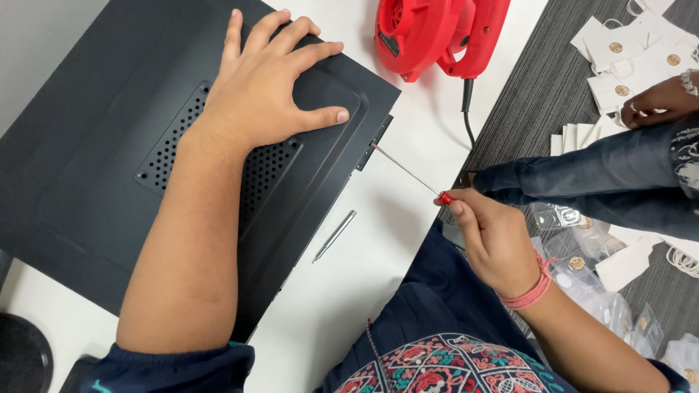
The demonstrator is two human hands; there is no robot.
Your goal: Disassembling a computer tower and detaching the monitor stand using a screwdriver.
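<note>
My left hand (266,84) lies flat and open on the stiff, slick, probably light black panel (95,145) on the white table (378,240), while my right hand (495,236) pinches a thin screwdriver (411,173) at its edge bracket (373,144).

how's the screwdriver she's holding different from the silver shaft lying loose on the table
The screwdriver is gripped in the right hand, its tip at the edge of the black panel; the silver shaft lies free on the white table, touched by nothing. The screwdriver shows a red handle end at the fingers; the shaft has no handle. The screwdriver's rod looks thinner, the shaft thicker. Both are slim metal rods lying on a similar slant.
</note>
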